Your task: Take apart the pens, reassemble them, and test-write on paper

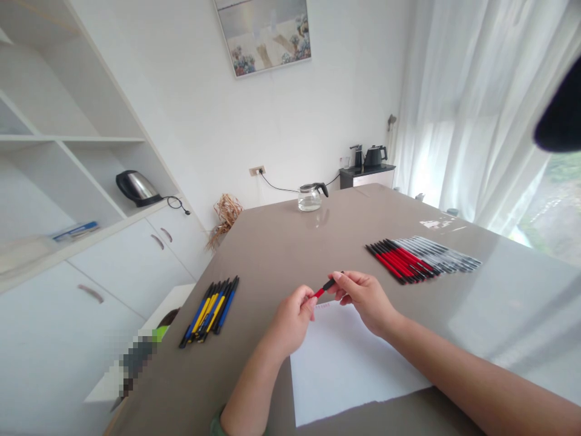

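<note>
A red and black pen (320, 292) is held between my two hands, above the top edge of a white sheet of paper (349, 363). My left hand (294, 318) pinches its red end. The fingers of my right hand (362, 297) are closed on its black part. Small red marks show on the paper just below the pen. To the right lies a row of red and black pens (399, 261), beside a row of clear pens (438, 254). On the left is a group of blue, yellow and black pens (209, 310).
A glass pot (309, 198) with a black handle stands at the far end of the brown table (267, 242). Behind it, a black kettle (374, 156) sits on a small cabinet. A steel kettle (138, 186) rests on the left shelf. White curtains hang at right.
</note>
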`<state>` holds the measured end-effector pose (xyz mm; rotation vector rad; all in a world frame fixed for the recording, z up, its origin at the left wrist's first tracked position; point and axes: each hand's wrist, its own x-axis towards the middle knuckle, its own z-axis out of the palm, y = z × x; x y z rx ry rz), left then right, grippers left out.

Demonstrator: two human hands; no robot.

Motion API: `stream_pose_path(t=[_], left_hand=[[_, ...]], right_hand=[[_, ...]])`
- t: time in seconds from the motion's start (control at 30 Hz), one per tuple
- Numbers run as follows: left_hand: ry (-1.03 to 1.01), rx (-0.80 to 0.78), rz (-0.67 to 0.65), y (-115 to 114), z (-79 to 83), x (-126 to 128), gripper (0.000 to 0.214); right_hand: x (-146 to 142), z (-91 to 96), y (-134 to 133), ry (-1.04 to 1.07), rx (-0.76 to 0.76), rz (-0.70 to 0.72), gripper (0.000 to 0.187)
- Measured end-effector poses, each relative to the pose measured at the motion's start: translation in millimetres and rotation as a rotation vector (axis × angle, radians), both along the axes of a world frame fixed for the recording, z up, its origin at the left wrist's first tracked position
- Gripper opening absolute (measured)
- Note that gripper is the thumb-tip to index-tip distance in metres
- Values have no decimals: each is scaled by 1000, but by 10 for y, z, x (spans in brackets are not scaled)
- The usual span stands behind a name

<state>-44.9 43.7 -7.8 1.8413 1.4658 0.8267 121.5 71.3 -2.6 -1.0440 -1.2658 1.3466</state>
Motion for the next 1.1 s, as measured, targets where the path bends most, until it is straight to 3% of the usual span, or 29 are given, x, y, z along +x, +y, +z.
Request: stream_pose_path(t=[0.3,0.63,0.97,1.1], left_hand=[[61,52,22,3,25,8,37],[-6,82,24,20,-42,20,23],[90,82,51,22,5,13,38],[90,92,81,32,12,11,32]], right_hand=[[3,-10,0,-2,-9,2,37],[-2,-2,-5,2,4,5,36],[5,-37,10,-28,16,12,36],[-1,-42,14,-30,11,8,37]])
